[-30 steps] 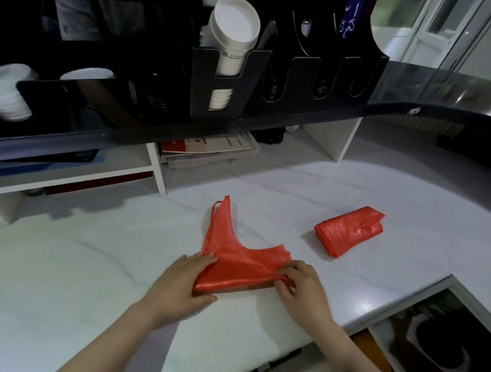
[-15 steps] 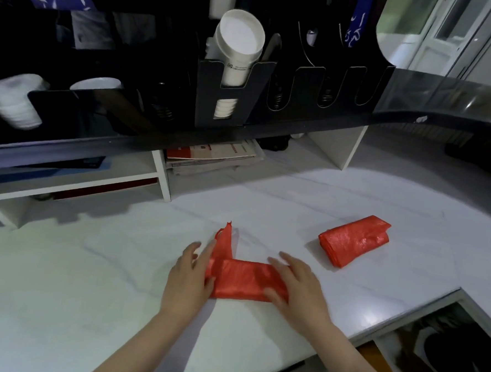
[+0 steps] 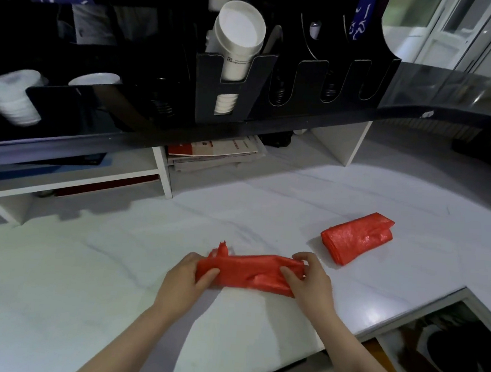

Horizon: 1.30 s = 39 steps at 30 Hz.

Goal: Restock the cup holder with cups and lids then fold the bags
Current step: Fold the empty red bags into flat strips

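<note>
A red plastic bag (image 3: 247, 270), folded into a long narrow strip, lies across the white marble counter (image 3: 89, 277) in front of me. My left hand (image 3: 185, 280) grips its left end, thumb on top. My right hand (image 3: 309, 279) pinches its right end between thumb and fingers. A second red bag (image 3: 356, 237), folded into a compact bundle, rests to the right, apart from both hands. Behind, the black cup holder (image 3: 244, 93) carries a stack of white cups (image 3: 238, 41) in one slot; its other slots look dark.
More white cups (image 3: 14, 97) stand at the far left on the black raised shelf (image 3: 415, 110). Papers and booklets (image 3: 220, 152) lie under that shelf. The counter's front edge runs close on the right, with a dark opening (image 3: 443, 356) below it.
The bag went from a wide shape with a handle sticking up to a narrow strip. Both hands shifted from pressing flat on it to gripping its two ends.
</note>
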{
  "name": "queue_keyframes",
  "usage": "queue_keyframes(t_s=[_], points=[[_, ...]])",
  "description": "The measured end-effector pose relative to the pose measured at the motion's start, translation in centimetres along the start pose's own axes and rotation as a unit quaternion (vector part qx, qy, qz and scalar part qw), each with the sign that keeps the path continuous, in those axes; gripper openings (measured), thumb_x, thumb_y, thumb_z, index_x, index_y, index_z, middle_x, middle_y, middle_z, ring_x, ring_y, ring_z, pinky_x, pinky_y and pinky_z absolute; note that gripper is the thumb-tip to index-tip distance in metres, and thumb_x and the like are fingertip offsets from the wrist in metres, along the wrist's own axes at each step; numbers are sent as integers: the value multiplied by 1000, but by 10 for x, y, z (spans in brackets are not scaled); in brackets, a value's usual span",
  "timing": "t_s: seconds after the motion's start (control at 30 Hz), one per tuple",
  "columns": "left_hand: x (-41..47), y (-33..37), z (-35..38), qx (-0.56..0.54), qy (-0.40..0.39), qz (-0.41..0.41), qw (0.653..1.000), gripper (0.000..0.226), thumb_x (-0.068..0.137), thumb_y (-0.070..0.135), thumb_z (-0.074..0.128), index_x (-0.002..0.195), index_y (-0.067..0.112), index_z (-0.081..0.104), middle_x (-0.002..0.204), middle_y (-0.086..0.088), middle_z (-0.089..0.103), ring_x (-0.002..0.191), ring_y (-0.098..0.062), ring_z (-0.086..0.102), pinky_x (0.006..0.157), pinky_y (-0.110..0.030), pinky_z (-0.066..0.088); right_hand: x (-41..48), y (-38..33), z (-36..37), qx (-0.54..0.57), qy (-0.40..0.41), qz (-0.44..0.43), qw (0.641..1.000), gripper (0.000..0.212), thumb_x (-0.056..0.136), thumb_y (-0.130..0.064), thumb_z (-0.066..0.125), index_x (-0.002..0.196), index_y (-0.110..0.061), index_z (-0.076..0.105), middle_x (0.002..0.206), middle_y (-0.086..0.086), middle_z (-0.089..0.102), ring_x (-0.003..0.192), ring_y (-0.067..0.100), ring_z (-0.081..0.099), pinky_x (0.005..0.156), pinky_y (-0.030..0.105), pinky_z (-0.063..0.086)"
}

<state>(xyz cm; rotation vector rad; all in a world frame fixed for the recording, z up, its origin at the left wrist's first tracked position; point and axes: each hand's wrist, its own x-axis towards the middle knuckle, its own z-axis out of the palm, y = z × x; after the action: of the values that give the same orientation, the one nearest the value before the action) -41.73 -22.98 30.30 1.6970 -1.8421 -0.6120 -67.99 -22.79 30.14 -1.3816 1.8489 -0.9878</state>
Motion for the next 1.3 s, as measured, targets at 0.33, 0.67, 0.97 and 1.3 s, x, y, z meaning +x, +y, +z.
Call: queue_keyframes(t_s=[0.33, 0.67, 0.97, 1.3], points=[[3, 16, 13, 258, -11, 201, 945, 64, 62, 9, 78, 124, 18, 64, 131, -13, 59, 115, -33, 60, 91, -50, 49, -9, 1, 14, -283, -70, -207, 934, 46, 95, -35, 52, 140, -28, 45, 157, 4, 26, 140, 26, 29, 109, 40, 29], [-8, -9, 26, 239, -167, 169, 942, 76, 90, 67, 19, 152, 29, -2, 157, 10, -11, 144, -9, -15, 114, -30, -13, -22, 16, 19, -412, -223, -200, 860, 55, 99, -55, 17, 147, -46, -11, 147, -19, -29, 135, 5, -31, 115, 47, -11], [-5, 3, 19, 239, -179, 146, 943, 94, 76, 76, 6, 151, 21, 18, 159, -3, 10, 147, -20, 10, 118, -35, 4, -22, 25, -4, -313, -179, -199, 911, 60, 98, -38, 44, 150, -36, 15, 154, -16, -9, 147, 15, -7, 118, 38, 2], [11, 42, 35, 207, -140, -6, 968, 74, 87, 46, 54, 151, 29, 20, 159, 5, 17, 145, -12, 17, 116, -27, 16, 76, 63, -96, -330, 3, -118, 937, 90, 79, -67, 56, 152, -30, 18, 161, 10, 0, 145, 39, -4, 114, 52, 12]])
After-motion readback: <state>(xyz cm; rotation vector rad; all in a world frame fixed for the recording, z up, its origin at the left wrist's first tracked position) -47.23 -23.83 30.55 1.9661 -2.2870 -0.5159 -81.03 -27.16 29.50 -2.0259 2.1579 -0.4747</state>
